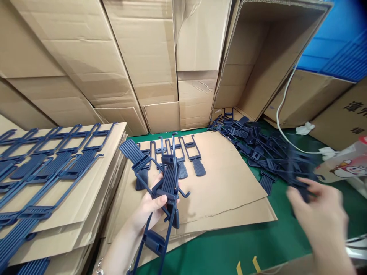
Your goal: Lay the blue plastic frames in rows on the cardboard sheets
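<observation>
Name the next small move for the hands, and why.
Probably lay the navy plastic racks from the left hand flat on the cardboard sheet beside the row there: that hand holds a loose bunch, while the row lies neatly side by side.

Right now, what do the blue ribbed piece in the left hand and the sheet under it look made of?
The dark blue ribbed piece held in the left hand looks like moulded plastic: matte, evenly coloured, with crisp ribs, though the look alone can't settle it. The tan sheet looks like matte corrugated cardboard, with creases and a rough, split edge.
</observation>
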`<action>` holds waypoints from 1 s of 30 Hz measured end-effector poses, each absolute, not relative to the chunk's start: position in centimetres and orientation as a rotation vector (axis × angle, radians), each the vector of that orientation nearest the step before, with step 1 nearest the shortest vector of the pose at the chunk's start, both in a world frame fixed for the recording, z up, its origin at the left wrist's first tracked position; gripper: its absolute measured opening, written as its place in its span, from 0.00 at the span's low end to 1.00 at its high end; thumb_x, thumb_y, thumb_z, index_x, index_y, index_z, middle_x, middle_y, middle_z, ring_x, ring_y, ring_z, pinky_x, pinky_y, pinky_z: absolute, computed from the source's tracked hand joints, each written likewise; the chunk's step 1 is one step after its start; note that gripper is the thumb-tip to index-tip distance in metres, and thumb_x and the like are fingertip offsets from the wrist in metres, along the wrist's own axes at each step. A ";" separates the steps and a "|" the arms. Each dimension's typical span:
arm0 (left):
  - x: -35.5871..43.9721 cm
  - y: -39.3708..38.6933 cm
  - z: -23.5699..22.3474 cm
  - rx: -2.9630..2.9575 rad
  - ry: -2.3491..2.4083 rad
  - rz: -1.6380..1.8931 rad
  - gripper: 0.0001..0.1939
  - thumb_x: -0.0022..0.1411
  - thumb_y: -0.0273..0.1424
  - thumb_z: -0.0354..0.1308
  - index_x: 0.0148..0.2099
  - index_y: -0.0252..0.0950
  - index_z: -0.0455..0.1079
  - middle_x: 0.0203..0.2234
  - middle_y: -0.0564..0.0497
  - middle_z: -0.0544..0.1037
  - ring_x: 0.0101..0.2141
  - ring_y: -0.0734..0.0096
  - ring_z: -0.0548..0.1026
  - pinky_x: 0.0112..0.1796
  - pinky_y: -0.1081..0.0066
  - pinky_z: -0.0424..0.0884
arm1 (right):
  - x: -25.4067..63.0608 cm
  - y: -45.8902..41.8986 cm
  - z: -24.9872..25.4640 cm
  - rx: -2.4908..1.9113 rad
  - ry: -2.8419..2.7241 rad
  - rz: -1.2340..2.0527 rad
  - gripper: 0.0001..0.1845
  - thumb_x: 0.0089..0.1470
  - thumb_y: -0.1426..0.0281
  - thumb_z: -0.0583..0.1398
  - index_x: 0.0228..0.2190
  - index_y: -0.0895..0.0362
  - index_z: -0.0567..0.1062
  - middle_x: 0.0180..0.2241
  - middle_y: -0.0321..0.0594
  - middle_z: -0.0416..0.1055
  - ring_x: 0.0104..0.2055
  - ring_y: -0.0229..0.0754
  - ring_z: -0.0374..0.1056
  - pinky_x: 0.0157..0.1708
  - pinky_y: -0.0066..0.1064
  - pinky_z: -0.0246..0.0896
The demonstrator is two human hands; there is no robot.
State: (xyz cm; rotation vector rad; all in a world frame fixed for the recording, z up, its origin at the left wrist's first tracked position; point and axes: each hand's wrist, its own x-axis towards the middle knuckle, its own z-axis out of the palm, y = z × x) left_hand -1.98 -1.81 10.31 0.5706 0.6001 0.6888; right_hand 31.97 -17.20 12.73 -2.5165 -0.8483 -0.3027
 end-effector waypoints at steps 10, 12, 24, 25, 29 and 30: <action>-2.6 -1.9 9.8 0.542 0.645 0.701 0.36 0.46 0.29 0.63 0.56 0.47 0.55 0.42 0.48 0.72 0.37 0.63 0.73 0.36 0.68 0.68 | 26.2 -5.0 9.4 -2.195 -1.685 0.272 0.20 0.43 0.69 0.52 0.41 0.61 0.61 0.44 0.48 0.61 0.48 0.48 0.57 0.48 0.39 0.54; -2.6 -1.8 9.9 0.538 0.640 0.704 0.36 0.45 0.29 0.63 0.56 0.47 0.55 0.41 0.48 0.72 0.37 0.62 0.73 0.36 0.68 0.68 | 25.9 -5.8 9.3 -2.196 -1.678 0.228 0.25 0.44 0.70 0.53 0.47 0.61 0.59 0.49 0.49 0.57 0.52 0.47 0.53 0.51 0.39 0.51; -2.4 -1.8 9.7 0.497 0.632 0.738 0.36 0.48 0.27 0.61 0.58 0.49 0.52 0.43 0.49 0.72 0.36 0.65 0.73 0.35 0.69 0.71 | 25.6 -5.9 8.1 -2.341 -1.600 0.126 0.24 0.47 0.68 0.53 0.47 0.62 0.62 0.41 0.49 0.65 0.42 0.48 0.61 0.42 0.39 0.57; -2.4 -1.7 9.7 0.496 0.632 0.743 0.36 0.48 0.27 0.61 0.58 0.49 0.52 0.43 0.49 0.72 0.36 0.65 0.73 0.36 0.68 0.71 | 25.5 -5.6 8.0 -2.323 -1.598 0.129 0.24 0.47 0.68 0.54 0.47 0.62 0.62 0.41 0.49 0.65 0.42 0.48 0.61 0.42 0.39 0.57; -2.4 -1.6 9.4 0.491 0.633 0.761 0.37 0.48 0.27 0.61 0.58 0.49 0.51 0.43 0.49 0.72 0.35 0.66 0.74 0.37 0.68 0.71 | 25.1 -4.4 7.6 -2.276 -1.632 0.115 0.23 0.46 0.67 0.55 0.46 0.62 0.62 0.41 0.48 0.65 0.43 0.49 0.60 0.43 0.39 0.56; -2.5 -1.5 9.3 0.488 0.629 0.756 0.37 0.48 0.27 0.61 0.58 0.49 0.51 0.43 0.49 0.72 0.35 0.66 0.74 0.36 0.69 0.71 | 24.9 -4.1 7.5 -2.271 -1.644 0.112 0.23 0.46 0.68 0.55 0.46 0.62 0.62 0.41 0.47 0.65 0.44 0.49 0.59 0.44 0.39 0.56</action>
